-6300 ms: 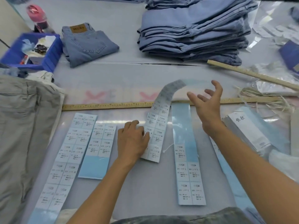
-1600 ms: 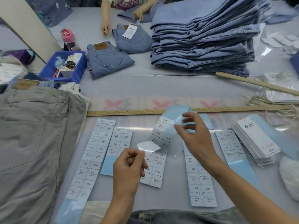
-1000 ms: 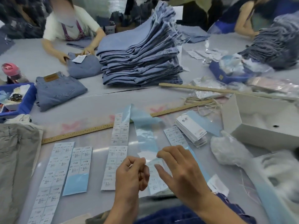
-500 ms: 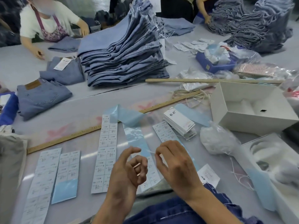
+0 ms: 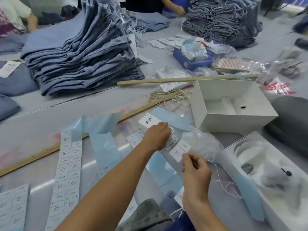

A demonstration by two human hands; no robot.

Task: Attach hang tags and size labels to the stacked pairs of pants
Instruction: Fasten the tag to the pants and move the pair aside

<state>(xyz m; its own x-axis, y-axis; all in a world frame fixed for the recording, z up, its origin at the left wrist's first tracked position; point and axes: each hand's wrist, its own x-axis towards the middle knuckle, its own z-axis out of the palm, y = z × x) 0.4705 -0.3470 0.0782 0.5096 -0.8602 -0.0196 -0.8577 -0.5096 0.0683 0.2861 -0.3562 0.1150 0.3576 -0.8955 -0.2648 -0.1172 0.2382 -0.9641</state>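
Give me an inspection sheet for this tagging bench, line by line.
Surface: grey table, two wooden rulers.
Job's things: stacked pants; hang tag stack; size label sheets; string bundle.
Clutter: open white box, plastic bag, blue bin.
Grips: left hand rests on the hang tags; right hand pinches a loose size label.
Cables: nothing seen.
Surroundings: other workers at further pants piles.

White box (image 5: 233,117) — plastic bag (image 5: 203,144) crowding right.
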